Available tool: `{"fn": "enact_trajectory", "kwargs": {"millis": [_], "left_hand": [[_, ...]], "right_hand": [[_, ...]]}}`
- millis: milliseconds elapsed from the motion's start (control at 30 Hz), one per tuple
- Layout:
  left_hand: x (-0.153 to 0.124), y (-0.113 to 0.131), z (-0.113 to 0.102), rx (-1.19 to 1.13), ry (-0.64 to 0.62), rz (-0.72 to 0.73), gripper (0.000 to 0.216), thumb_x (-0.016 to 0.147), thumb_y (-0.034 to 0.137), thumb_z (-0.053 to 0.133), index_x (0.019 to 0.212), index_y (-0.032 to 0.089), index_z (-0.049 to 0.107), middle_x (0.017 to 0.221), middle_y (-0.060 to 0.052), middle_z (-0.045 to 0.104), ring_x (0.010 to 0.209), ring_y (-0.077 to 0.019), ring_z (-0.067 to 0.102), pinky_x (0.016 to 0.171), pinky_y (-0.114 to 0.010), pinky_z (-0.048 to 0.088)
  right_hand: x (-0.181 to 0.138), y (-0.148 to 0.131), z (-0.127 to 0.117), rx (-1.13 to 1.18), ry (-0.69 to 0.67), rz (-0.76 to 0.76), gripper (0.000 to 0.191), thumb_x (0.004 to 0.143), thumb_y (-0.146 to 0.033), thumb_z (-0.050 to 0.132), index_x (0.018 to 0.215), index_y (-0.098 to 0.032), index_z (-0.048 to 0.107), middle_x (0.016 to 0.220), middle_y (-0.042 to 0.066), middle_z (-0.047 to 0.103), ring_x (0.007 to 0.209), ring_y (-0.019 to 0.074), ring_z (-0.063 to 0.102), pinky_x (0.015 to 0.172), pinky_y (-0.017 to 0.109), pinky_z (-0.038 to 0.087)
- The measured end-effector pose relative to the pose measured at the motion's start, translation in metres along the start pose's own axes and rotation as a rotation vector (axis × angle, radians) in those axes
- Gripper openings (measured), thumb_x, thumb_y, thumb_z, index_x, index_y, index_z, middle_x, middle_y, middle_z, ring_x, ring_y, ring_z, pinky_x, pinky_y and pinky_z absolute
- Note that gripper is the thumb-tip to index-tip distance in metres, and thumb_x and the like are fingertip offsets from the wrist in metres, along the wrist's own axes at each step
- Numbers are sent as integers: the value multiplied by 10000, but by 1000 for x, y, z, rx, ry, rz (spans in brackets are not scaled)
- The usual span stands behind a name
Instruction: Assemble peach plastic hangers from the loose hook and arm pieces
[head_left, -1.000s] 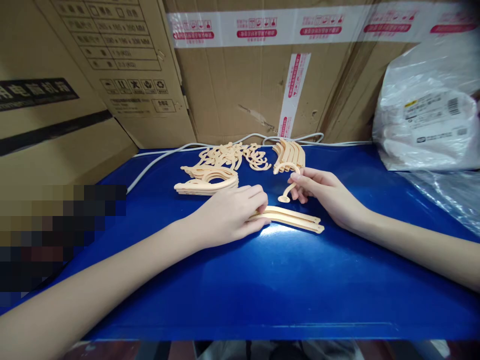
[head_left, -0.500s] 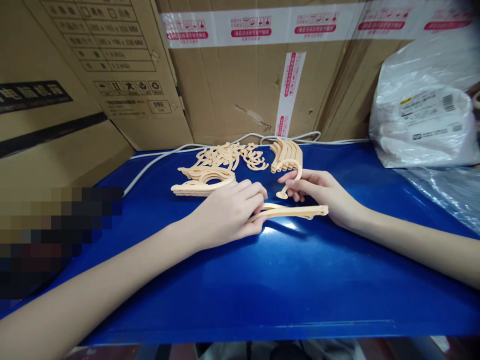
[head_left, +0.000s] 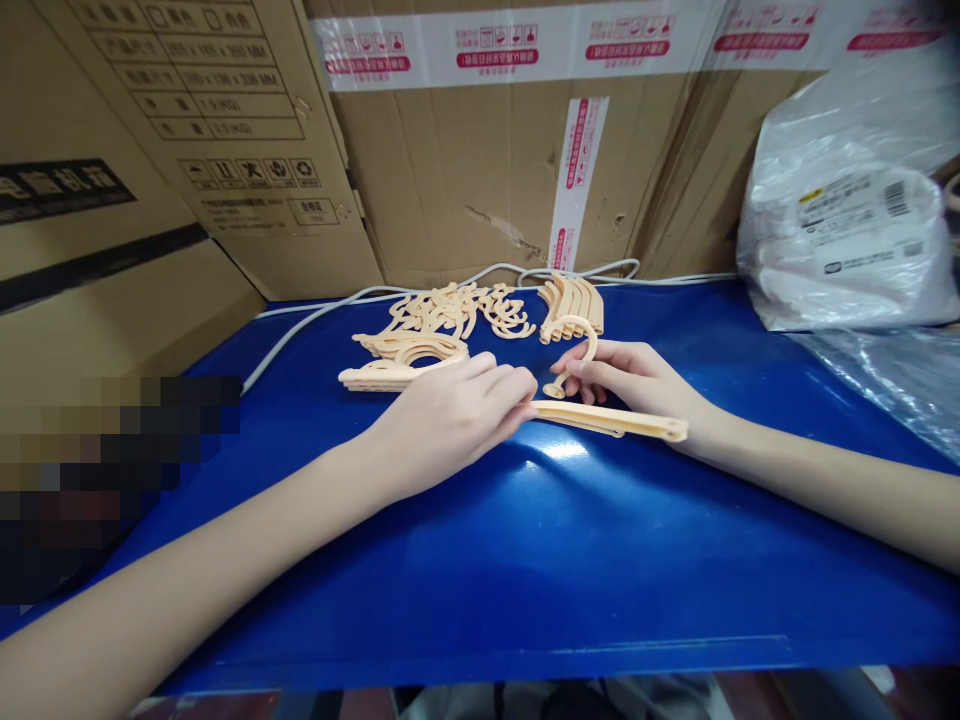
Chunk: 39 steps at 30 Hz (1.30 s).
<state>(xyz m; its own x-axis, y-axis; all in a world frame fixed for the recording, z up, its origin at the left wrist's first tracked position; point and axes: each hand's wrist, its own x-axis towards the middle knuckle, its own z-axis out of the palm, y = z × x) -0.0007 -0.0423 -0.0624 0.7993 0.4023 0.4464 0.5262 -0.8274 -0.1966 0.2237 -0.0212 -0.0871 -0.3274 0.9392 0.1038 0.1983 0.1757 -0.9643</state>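
My left hand is closed around cream plastic hanger arms, which stick out to the right just above the blue table. Between the thumb and fingers of my right hand is a curved cream hanger hook, its round flared end pointing down and left, close to the arms but apart from them. Behind my left hand lies a stack of cream hanger parts, partly covered by the hand. Farther back are a loose pile of hooks and a row of curved hanger arms.
A blue-covered table lies under my hands. Cardboard boxes wall in the back and left. A white cable runs along the rear edge. At the right sits a clear plastic bag with a label.
The arms in my left hand have turned, their right end swinging right and slightly down. The hook in my right hand has shifted a little left.
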Motion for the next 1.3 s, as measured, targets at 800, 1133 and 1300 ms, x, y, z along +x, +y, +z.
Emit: {"fn": "enact_trajectory", "kwargs": {"millis": [800,1133,1300], "left_hand": [[3,-2,-18,-1193,106,-581,181,928,293,489,1035,174,575,830,-11,583,645,-98,499,605,-238,432],[5,-10,-16,-1398,149,-668,212,903,321,518,1003,166,622,858,-49,615,733,-122,575,600,-232,471],[4,-9,-17,-1394,126,-613,185,904,323,519,970,177,612,922,-61,659,818,-152,624,643,-250,500]], "right_hand": [[-3,-6,2,-78,8,-25,232,804,-381,606,874,-175,687,762,15,662,615,115,505,586,258,396],[-4,-8,3,-79,15,-19,248,772,-381,669,889,-167,713,833,27,682,654,118,518,618,259,425],[-4,-11,3,-126,2,-42,257,774,-395,657,897,-182,732,900,40,700,695,139,551,623,264,431]]}}
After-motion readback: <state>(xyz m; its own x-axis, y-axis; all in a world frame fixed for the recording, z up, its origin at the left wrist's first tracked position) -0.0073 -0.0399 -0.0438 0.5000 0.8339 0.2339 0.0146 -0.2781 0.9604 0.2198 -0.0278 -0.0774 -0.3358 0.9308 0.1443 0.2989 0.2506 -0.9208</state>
